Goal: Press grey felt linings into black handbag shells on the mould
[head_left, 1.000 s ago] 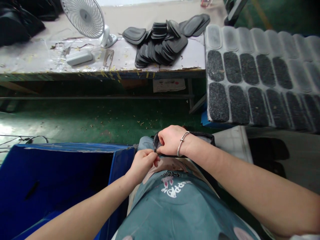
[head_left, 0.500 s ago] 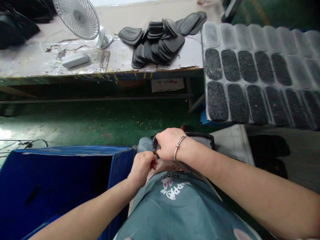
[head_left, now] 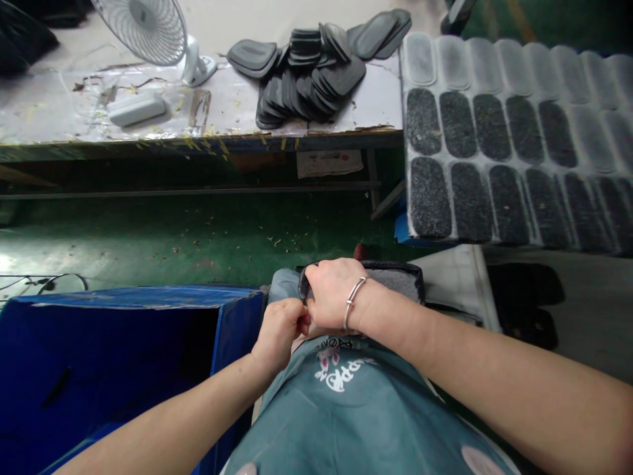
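Note:
A grey fabric piece with a black border (head_left: 395, 277) lies across my lap, partly hidden by my right hand and forearm. My right hand (head_left: 332, 290), with a silver bangle at the wrist, is closed over its left end. Just below and left of that, my left hand (head_left: 283, 328) is closed in a pinch by the same edge. Whatever is between the left fingertips is too small or too hidden to make out. Under both hands is a teal apron (head_left: 346, 422) with white lettering and a rabbit print.
On the left stands an open blue bin (head_left: 241, 330). Ahead, a worktable (head_left: 227, 109) bears a white fan (head_left: 148, 26), a white oblong object (head_left: 137, 109) and a heap of dark pads (head_left: 311, 86). A board with rows of dark oval pieces (head_left: 509, 125) is at the right.
The camera view has shifted slightly, so the table items sit a little higher and further left. Both hands stay together at the piece's left end, with only slight movement.

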Demonstrator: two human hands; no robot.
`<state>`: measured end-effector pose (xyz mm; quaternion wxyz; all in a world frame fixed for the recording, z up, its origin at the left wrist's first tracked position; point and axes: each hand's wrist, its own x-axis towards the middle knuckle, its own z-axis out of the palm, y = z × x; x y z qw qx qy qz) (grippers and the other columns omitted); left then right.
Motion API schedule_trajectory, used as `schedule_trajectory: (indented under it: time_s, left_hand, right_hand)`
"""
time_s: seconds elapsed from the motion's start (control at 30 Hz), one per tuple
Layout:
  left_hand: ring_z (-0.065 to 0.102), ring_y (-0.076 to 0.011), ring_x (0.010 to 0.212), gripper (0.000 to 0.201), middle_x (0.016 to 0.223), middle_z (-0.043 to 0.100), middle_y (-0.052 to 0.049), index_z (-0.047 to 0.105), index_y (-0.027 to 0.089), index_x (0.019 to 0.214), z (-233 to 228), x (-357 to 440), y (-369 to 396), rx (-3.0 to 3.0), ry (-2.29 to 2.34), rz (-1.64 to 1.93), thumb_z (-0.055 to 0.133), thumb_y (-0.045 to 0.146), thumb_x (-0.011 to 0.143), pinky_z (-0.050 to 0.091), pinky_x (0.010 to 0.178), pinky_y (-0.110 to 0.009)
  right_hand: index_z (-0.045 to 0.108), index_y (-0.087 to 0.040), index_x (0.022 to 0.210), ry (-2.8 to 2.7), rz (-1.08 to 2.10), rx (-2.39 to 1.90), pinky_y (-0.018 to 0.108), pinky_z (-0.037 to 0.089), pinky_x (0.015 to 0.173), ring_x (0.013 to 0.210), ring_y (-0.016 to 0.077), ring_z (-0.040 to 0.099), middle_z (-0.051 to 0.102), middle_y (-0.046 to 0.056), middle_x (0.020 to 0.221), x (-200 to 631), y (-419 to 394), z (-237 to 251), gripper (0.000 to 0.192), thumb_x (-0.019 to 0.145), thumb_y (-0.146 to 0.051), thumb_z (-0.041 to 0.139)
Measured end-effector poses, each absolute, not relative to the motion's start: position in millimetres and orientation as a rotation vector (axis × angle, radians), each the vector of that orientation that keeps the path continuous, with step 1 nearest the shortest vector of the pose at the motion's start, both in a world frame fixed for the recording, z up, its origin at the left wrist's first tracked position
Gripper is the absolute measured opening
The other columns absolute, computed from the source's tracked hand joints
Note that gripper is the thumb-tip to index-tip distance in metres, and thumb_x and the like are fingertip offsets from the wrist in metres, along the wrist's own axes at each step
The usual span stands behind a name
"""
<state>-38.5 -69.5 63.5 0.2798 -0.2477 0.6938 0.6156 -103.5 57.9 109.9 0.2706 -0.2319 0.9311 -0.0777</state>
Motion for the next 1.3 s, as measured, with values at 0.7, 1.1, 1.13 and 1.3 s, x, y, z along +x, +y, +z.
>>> schedule_trajectory:
  time_s: [0.7,1.1,1.13,1.3]
  left_hand:
    - [0.031,-0.0067,0.036,0.016,0.037,0.043,0.001,0.049,0.016,0.041,58,-41,-68,-0.781,1.744,1.689,0.048,0.022,0.056,0.017,0.038,-0.022]
    - [0.033,-0.0074,0.039,0.021,0.041,0.049,0.0,0.054,0.015,0.046,66,-35,-69,-0.672,1.766,1.702,0.049,0.022,0.065,0.021,0.041,-0.023]
    - [0.033,-0.0074,0.039,0.02,0.04,0.048,0.0,0.054,0.016,0.046,66,-35,-69,-0.68,1.763,1.705,0.048,0.022,0.064,0.02,0.041,-0.023]
    - [0.031,-0.0067,0.037,0.017,0.039,0.046,0.0,0.053,0.015,0.044,67,-38,-68,-0.713,1.735,1.702,0.049,0.021,0.059,0.016,0.04,-0.022]
  right_hand:
    - [0.07,-0.017,0.094,2.446,-0.144,-0.676,0.033,0.051,0.064,0.082,0.0276,0.068,0.072,0.014,0.09,-110,56,112,0.039,0.067,-0.043,0.062]
    - [0.072,-0.023,0.081,2.412,-0.228,-0.644,0.029,0.049,0.061,0.079,0.025,0.067,0.073,0.007,0.083,-118,69,114,0.025,0.07,-0.041,0.058]
    - [0.072,-0.023,0.081,2.412,-0.227,-0.637,0.029,0.049,0.061,0.078,0.0252,0.067,0.073,0.007,0.084,-118,68,115,0.026,0.069,-0.041,0.059]
    - [0.073,-0.022,0.083,2.406,-0.165,-0.586,0.031,0.051,0.062,0.081,0.0271,0.068,0.073,0.009,0.088,-120,61,116,0.026,0.066,-0.037,0.06]
